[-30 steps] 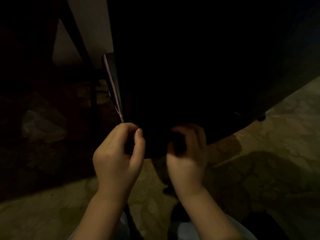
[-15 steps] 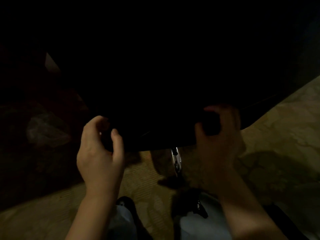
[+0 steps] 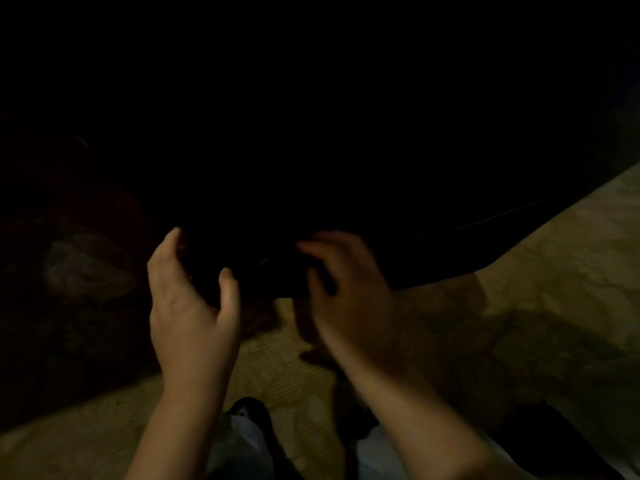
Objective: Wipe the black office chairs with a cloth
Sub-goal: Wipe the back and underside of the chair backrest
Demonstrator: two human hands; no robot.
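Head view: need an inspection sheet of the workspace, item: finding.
Surface: tan patterned floor, dimly lit.
Job's things: black chair fills the upper frame, detail lost in the dark; cloth not distinguishable.
Clutter: pale crumpled thing at left, too dim to identify.
Grippers: left hand grips the chair's lower edge between thumb and fingers; right hand at the same edge, blurred, grip unclear.
Cables: nothing seen.
Surroundings: the person's light trousers and dark shoe below; the rest in darkness.
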